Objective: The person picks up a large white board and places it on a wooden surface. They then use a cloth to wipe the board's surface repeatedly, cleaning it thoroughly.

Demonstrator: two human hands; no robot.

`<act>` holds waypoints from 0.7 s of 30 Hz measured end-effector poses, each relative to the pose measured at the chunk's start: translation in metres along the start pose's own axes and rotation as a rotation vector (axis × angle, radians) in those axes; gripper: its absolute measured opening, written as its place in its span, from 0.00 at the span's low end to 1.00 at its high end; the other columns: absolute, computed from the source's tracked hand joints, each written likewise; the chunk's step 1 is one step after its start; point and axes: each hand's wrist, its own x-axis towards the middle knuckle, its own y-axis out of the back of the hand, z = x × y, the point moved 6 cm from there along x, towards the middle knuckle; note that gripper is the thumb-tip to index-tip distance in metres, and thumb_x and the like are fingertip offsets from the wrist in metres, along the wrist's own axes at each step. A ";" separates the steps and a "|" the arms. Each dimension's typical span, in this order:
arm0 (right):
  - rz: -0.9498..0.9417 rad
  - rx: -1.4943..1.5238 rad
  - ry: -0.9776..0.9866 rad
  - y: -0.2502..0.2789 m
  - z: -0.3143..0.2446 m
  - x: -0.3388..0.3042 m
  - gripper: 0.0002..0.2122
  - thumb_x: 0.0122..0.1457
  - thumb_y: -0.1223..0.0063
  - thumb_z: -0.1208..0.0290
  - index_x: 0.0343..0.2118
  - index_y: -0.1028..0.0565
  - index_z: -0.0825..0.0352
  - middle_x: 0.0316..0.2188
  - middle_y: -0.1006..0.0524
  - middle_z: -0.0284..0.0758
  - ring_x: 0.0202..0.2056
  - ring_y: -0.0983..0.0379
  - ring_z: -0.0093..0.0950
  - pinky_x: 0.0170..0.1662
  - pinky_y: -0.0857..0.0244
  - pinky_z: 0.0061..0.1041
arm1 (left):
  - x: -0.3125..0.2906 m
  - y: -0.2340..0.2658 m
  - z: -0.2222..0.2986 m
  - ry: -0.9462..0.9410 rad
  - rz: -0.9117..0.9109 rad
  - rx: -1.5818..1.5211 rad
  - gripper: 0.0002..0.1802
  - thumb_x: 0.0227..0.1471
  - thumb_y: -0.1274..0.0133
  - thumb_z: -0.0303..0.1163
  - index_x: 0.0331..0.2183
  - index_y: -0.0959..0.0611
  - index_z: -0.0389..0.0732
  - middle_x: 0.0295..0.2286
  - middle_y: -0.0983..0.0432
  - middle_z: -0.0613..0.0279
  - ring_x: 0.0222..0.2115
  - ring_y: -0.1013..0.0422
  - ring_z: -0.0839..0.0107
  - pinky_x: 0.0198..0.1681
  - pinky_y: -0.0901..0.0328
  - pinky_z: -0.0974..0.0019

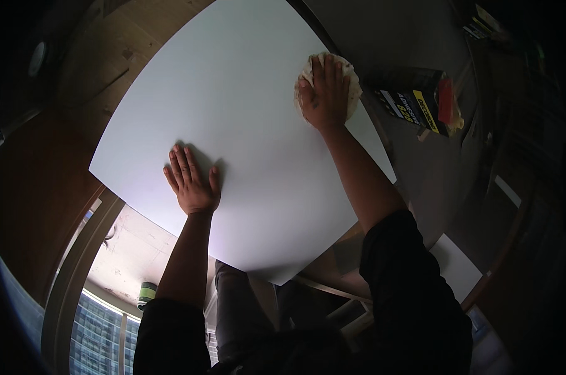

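Panel (264, 169), black can (405, 100), right hand (327, 100) on cloth (355, 90)

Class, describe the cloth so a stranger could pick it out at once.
Start with the big pale panel across the middle. On it, near its upper right edge, find the person's right grip, with the cloth beneath. It is crumpled and off-white, unlike the smooth panel and the boxy dark can to the right.

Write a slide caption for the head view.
Left hand flat on a white panel, right hand on a bunched pale cloth near the panel's right edge.
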 end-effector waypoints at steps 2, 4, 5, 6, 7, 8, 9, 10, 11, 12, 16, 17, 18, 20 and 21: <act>0.001 0.005 -0.014 0.004 0.028 -0.038 0.31 0.68 0.68 0.45 0.68 0.42 0.57 0.70 0.48 0.44 0.71 0.56 0.47 0.70 0.61 0.55 | 0.000 -0.001 0.005 -0.013 0.040 0.027 0.45 0.63 0.64 0.59 0.69 0.51 0.40 0.70 0.60 0.54 0.71 0.63 0.59 0.72 0.70 0.48; -0.023 -0.004 -0.075 0.004 0.057 -0.067 0.31 0.67 0.67 0.45 0.68 0.41 0.59 0.70 0.47 0.45 0.70 0.54 0.48 0.68 0.58 0.57 | -0.001 -0.003 0.006 -0.027 0.053 0.046 0.45 0.63 0.64 0.59 0.69 0.51 0.40 0.70 0.60 0.54 0.71 0.64 0.59 0.72 0.70 0.48; -0.043 -0.006 -0.114 0.004 0.071 -0.080 0.31 0.67 0.67 0.45 0.68 0.41 0.59 0.70 0.47 0.45 0.70 0.53 0.49 0.68 0.58 0.58 | 0.000 -0.004 0.006 -0.036 0.066 0.059 0.45 0.63 0.64 0.59 0.69 0.51 0.40 0.70 0.60 0.54 0.71 0.64 0.59 0.72 0.70 0.48; -0.063 -0.007 -0.152 0.004 0.086 -0.095 0.31 0.67 0.68 0.45 0.68 0.41 0.59 0.70 0.47 0.45 0.70 0.53 0.49 0.67 0.57 0.58 | 0.000 -0.004 0.007 -0.045 0.079 0.071 0.45 0.63 0.64 0.59 0.69 0.51 0.40 0.70 0.60 0.53 0.71 0.64 0.59 0.71 0.71 0.48; -0.063 -0.008 -0.200 0.004 0.101 -0.112 0.32 0.67 0.69 0.44 0.68 0.41 0.59 0.70 0.47 0.46 0.70 0.54 0.49 0.68 0.58 0.58 | 0.001 -0.003 0.006 -0.056 0.083 0.080 0.46 0.62 0.64 0.59 0.69 0.52 0.40 0.70 0.61 0.53 0.71 0.64 0.59 0.71 0.71 0.48; -0.065 -0.010 -0.239 0.002 0.116 -0.132 0.32 0.67 0.70 0.43 0.68 0.42 0.59 0.70 0.47 0.46 0.70 0.54 0.49 0.68 0.58 0.58 | 0.000 -0.004 0.005 -0.052 0.084 0.091 0.46 0.62 0.64 0.60 0.69 0.52 0.40 0.70 0.61 0.53 0.71 0.64 0.59 0.71 0.71 0.48; -0.067 -0.013 -0.276 -0.001 0.131 -0.153 0.33 0.67 0.71 0.42 0.68 0.42 0.60 0.70 0.48 0.46 0.70 0.54 0.49 0.68 0.58 0.58 | -0.001 -0.006 0.003 -0.047 0.086 0.104 0.46 0.62 0.65 0.60 0.69 0.52 0.40 0.70 0.61 0.53 0.71 0.64 0.58 0.71 0.71 0.48; -0.080 0.022 -0.342 -0.002 0.147 -0.175 0.35 0.67 0.76 0.39 0.69 0.43 0.60 0.70 0.49 0.46 0.70 0.55 0.50 0.68 0.60 0.59 | 0.000 -0.004 0.002 -0.043 0.094 0.120 0.46 0.62 0.65 0.60 0.69 0.52 0.40 0.70 0.61 0.53 0.71 0.64 0.58 0.71 0.71 0.48; -0.059 0.032 -0.397 -0.001 0.167 -0.201 0.36 0.67 0.78 0.37 0.69 0.43 0.60 0.70 0.49 0.47 0.70 0.56 0.50 0.68 0.61 0.59 | 0.000 -0.006 0.003 -0.041 0.083 0.122 0.47 0.62 0.67 0.63 0.70 0.53 0.40 0.70 0.61 0.53 0.71 0.65 0.58 0.72 0.71 0.48; -0.039 0.048 -0.448 -0.002 0.186 -0.224 0.37 0.66 0.79 0.36 0.69 0.44 0.60 0.71 0.50 0.48 0.70 0.56 0.51 0.68 0.62 0.59 | 0.000 -0.007 0.007 -0.041 0.084 0.116 0.48 0.62 0.68 0.63 0.70 0.53 0.40 0.70 0.62 0.53 0.71 0.65 0.58 0.72 0.71 0.48; -0.012 0.071 -0.613 0.003 0.227 -0.283 0.39 0.66 0.82 0.35 0.70 0.46 0.61 0.71 0.52 0.49 0.71 0.59 0.51 0.69 0.62 0.58 | 0.001 -0.008 0.003 -0.024 0.078 0.134 0.48 0.63 0.72 0.65 0.70 0.56 0.41 0.70 0.63 0.52 0.71 0.66 0.58 0.72 0.72 0.48; 0.009 0.064 -0.664 -0.002 0.226 -0.284 0.39 0.67 0.82 0.35 0.70 0.47 0.62 0.71 0.52 0.49 0.71 0.59 0.51 0.68 0.62 0.59 | 0.003 -0.006 0.005 -0.026 0.080 0.129 0.48 0.63 0.72 0.65 0.70 0.56 0.41 0.70 0.63 0.52 0.71 0.66 0.58 0.72 0.71 0.48; 0.023 0.072 -0.717 -0.005 0.220 -0.285 0.39 0.67 0.82 0.36 0.70 0.46 0.64 0.71 0.51 0.49 0.71 0.59 0.51 0.68 0.62 0.61 | 0.002 -0.005 0.007 -0.027 0.077 0.122 0.47 0.63 0.72 0.64 0.70 0.56 0.40 0.70 0.63 0.52 0.71 0.66 0.58 0.72 0.71 0.48; 0.058 0.061 -0.632 -0.007 0.170 -0.273 0.38 0.67 0.80 0.37 0.69 0.44 0.62 0.71 0.51 0.49 0.71 0.58 0.51 0.67 0.62 0.62 | 0.002 -0.007 0.010 -0.032 0.075 0.104 0.47 0.63 0.72 0.64 0.70 0.55 0.40 0.70 0.63 0.53 0.71 0.66 0.59 0.72 0.72 0.49; 0.038 0.083 -0.536 -0.008 0.134 -0.260 0.35 0.67 0.76 0.38 0.69 0.43 0.60 0.71 0.51 0.48 0.71 0.58 0.50 0.68 0.64 0.61 | 0.000 -0.007 0.011 -0.028 0.060 0.120 0.47 0.64 0.72 0.63 0.70 0.55 0.39 0.70 0.63 0.53 0.71 0.67 0.59 0.72 0.72 0.51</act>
